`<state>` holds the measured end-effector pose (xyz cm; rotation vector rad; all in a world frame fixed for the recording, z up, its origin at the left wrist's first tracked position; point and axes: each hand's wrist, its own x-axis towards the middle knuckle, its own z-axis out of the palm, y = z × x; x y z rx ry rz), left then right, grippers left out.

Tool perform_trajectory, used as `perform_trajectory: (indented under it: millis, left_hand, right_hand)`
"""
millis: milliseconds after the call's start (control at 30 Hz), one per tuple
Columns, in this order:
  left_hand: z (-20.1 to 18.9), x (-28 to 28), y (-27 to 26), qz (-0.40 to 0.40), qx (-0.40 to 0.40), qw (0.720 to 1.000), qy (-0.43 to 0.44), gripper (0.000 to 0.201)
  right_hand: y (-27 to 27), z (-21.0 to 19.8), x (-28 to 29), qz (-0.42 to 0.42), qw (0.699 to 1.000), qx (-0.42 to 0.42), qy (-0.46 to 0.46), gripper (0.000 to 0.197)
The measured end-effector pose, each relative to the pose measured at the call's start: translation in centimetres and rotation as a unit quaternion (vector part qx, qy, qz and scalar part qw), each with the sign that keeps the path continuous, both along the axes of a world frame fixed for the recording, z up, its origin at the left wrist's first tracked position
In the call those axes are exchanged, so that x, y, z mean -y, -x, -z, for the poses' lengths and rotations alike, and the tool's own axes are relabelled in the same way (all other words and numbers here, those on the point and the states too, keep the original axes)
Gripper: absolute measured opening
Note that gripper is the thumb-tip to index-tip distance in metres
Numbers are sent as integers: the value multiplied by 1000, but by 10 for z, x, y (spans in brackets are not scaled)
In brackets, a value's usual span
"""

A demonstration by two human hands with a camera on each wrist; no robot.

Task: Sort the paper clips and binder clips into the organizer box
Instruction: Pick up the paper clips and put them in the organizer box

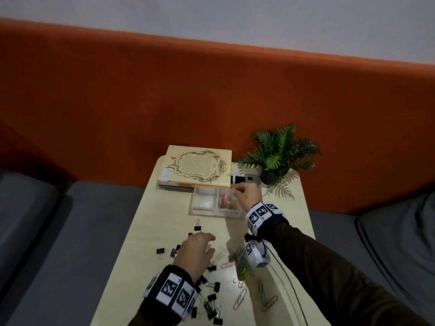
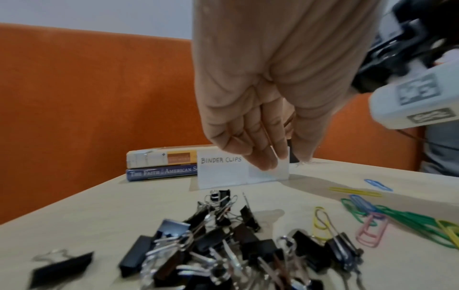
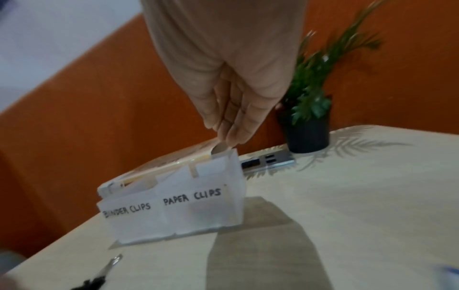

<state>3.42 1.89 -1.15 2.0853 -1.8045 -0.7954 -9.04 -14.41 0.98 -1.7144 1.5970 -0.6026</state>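
Observation:
The translucent organizer box (image 1: 204, 209) stands mid-table, its left cell labelled BINDER CLIPS and its right cell PAPER CLIPS (image 3: 192, 196). Coloured paper clips (image 1: 223, 200) lie in the right cell. My right hand (image 1: 235, 188) hovers over that cell's far corner. Its fingers (image 3: 229, 135) point down, straight and close together, with no clip visible between them. My left hand (image 1: 211, 244) hangs relaxed just above the table and holds nothing. Black binder clips (image 2: 223, 245) are heaped below its wrist. Loose paper clips (image 2: 410, 219) lie to the right of them.
Two stacked books (image 1: 197, 168) lie right behind the box. A potted fern (image 1: 277, 156) stands at the far right corner beside a black-and-white card (image 1: 244, 178). One binder clip (image 1: 197, 228) sits alone before the box. Grey cushions flank the narrow table (image 1: 164, 220).

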Motion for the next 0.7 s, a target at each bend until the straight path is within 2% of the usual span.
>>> perform_trajectory:
  millis: [67,133,267,333,400,467,500,633,700]
  left_hand:
    - [4,2,7,19,2,1000,-6,34]
    - [9,8,15,38,6,999,-7,34]
    - [16,31,35,103,46,994,7,32]
    - [14,38,46,150,71,986,-2,29]
    - [12,41,56,177,100,979,-17,26]
    - [13,39,60,171,127,977,-31,24]
    - [15,36,61,162,135,977,-37,24]
    - [26,18,63,179,134,974,-35,27]
    - [29,14,66,193,127,973,-27,32]
  right_hand:
    - [21,0,-16,-26,999,-20,41,21]
    - [51,9,-33,-12,998,-45,47,22]
    - [108,30,-75,-12,985,-162,-50,32]
    - [115,35,-98,-59,980,-164,-96,37]
    - [113,41,-124,-141,969,-160,-126,45]
    - [111,47,-149,-217,951,-188,-116,62]
    - [114,48,-161,-225,951,-188,-95,66]
    - [141,41,-205,-101,986,-121,-53,53]
    - [155,39,-229,-93,984,-123,-90,75]
